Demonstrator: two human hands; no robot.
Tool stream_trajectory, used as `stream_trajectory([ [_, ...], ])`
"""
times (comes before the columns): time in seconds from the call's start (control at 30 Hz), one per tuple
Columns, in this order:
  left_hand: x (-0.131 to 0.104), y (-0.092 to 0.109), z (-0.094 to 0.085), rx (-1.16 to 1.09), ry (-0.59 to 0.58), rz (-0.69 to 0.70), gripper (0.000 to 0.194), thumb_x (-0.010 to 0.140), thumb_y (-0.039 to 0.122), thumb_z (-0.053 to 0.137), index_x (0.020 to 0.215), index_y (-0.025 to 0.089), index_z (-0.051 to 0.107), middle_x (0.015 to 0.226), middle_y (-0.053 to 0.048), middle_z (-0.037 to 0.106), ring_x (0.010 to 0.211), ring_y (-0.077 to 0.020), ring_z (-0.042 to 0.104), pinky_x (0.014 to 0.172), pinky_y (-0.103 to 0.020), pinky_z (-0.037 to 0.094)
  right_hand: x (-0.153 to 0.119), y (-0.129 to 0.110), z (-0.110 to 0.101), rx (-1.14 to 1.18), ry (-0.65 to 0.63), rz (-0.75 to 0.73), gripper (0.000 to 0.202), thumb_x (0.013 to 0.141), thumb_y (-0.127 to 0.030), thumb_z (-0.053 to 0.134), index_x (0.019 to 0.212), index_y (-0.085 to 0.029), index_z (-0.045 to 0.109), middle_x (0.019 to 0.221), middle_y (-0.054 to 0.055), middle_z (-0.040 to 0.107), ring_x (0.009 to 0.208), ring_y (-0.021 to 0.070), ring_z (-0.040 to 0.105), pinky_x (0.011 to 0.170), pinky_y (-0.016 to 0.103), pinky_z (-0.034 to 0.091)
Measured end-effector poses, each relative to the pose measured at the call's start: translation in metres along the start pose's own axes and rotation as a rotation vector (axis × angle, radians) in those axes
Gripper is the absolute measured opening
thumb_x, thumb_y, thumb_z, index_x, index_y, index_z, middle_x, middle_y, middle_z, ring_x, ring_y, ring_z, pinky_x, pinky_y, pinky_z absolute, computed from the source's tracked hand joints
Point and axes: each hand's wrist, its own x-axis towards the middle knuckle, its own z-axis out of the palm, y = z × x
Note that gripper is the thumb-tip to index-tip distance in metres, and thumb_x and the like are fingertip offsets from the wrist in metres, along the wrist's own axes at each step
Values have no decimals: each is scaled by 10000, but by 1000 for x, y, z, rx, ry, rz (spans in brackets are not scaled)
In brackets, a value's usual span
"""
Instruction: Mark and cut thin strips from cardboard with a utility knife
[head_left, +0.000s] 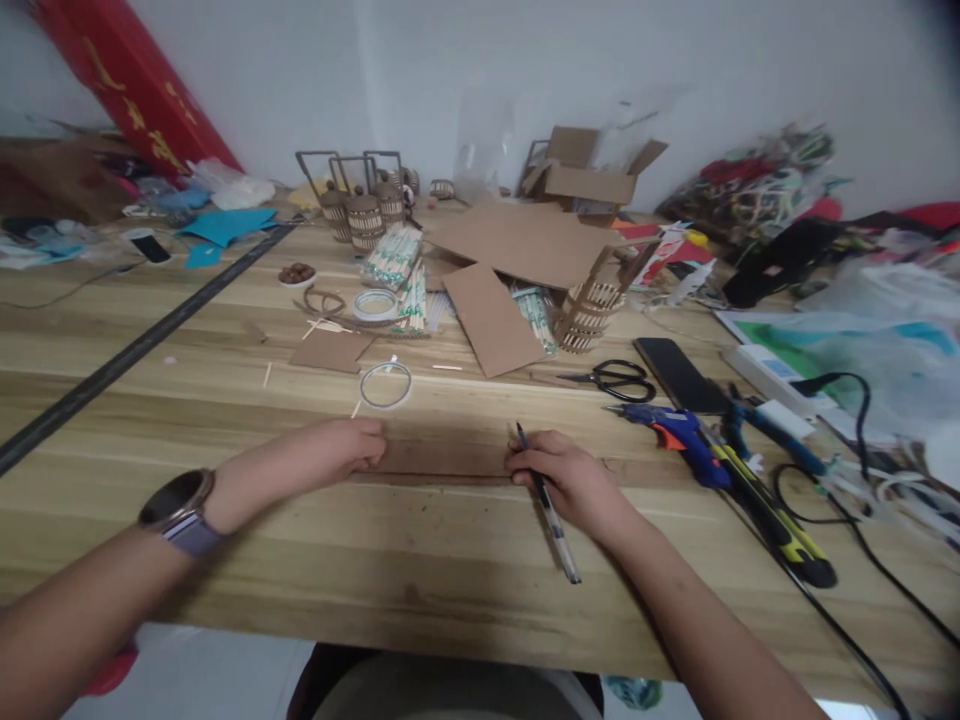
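Observation:
A long brown cardboard strip (446,460) lies across the table in front of me. My left hand (349,448), with a watch on its wrist, has its fingers closed at the strip's left part; what they pinch, if anything, is too small to tell. At the strip's right part is my right hand (559,475), its fingers closed round a pen (553,528) whose dark tip points away from me. Beyond the left hand a roll of tape (385,384) lies flat, with a thin stick (356,408) beside it.
To the right lie black scissors (622,380), a phone (681,375), a blue glue gun (686,440) and a yellow-black cutter (780,520) with cables. Cardboard sheets (495,320), wooden baskets (365,220) and packs of sticks (394,255) stand further back. A dark bar (150,335) crosses the left side.

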Motion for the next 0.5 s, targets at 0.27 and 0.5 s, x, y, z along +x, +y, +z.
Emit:
stream_trajectory([
  [0.27,41,19,-6,82,-161,16,711,782,-65,528,1328,376,638,1064,8,684,814,-195,656,676,-243,427,1,0,0,15,0,-7,170,985,-253,568,996,-230,736,1048,112,737,984,234,684,843,356,553],
  [0.5,61,14,-14,129,-321,11,802,776,-5,672,1410,474,564,1175,-1,704,913,-213,688,757,-245,458,-2,7,1,29,16,-22,177,990,-311,568,1041,-251,726,1063,104,743,987,239,693,838,366,567],
])
